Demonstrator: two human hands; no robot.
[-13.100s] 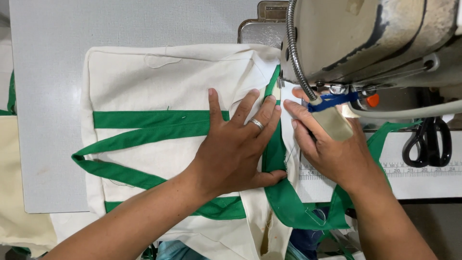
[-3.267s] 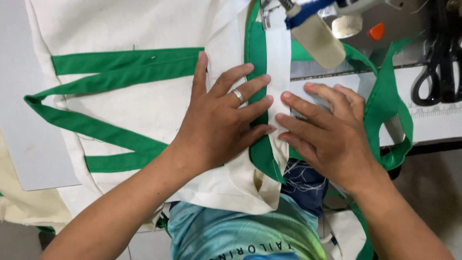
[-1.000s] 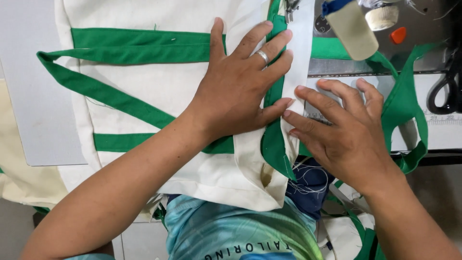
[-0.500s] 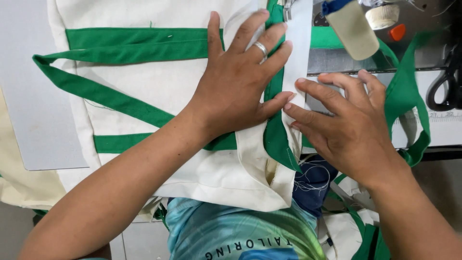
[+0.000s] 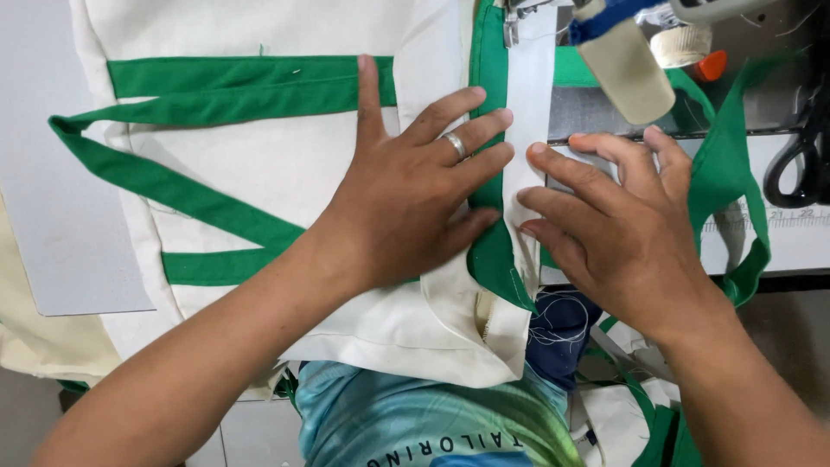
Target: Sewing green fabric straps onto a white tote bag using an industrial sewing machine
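1. Two hands pressed flat on cream fabric: left hand [image 5: 406, 207] spread wide, palm down, gripping nothing, ringed finger reaching onto the green binding strip [image 5: 489, 173]; right hand [image 5: 618, 229] likewise flat and open, fingertips resting on the white band [image 5: 529, 112] just beside that strip.
2. Compared with half a second ago: left hand drawn slightly nearer the body, fingers fanned a little wider; right hand's fingers stretched straighter toward the seam; cloth shifted a touch toward the body.
3. Compared with thirteen seconds ago: much more of the cloth pulled off the surface toward the lap.
4. Cream bag panel [image 5: 277, 164] lying flat under the left hand, crossed by green straps [image 5: 216, 86], one pair horizontal, one slanting down from the left corner; lower edge folded and hanging over the front of the surface.
5. Sewing machine head [image 5: 622, 60] just above the right hand, needle area at the top of the strip.
6. Black scissors [image 5: 800, 156] at far right on the surface [image 5: 78, 216].
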